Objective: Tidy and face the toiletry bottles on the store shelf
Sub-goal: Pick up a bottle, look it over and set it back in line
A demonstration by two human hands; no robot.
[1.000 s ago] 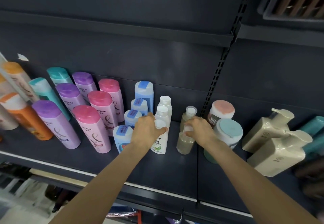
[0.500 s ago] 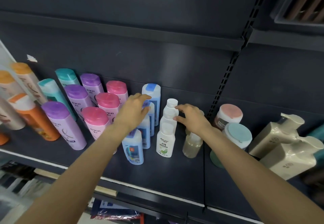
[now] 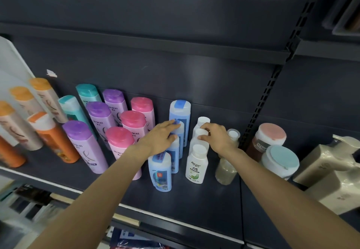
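Blue-capped bottles (image 3: pixel 176 131) at frame centre lie under the flat, open left hand (image 3: pixel 160 138); right hand (image 3: pixel 216 137) pinches the middle white bottle (image 3: pixel 200 136).

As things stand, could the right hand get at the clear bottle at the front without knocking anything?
Probably yes: the right hand rests on white caps just behind the clear bottle, whose near side stands open on the shelf.

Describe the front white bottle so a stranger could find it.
On the dark shelf, between the blue bottles and the clear bottle, stands a row of white bottles. Take the front white bottle: only its green-printed label shows fully.
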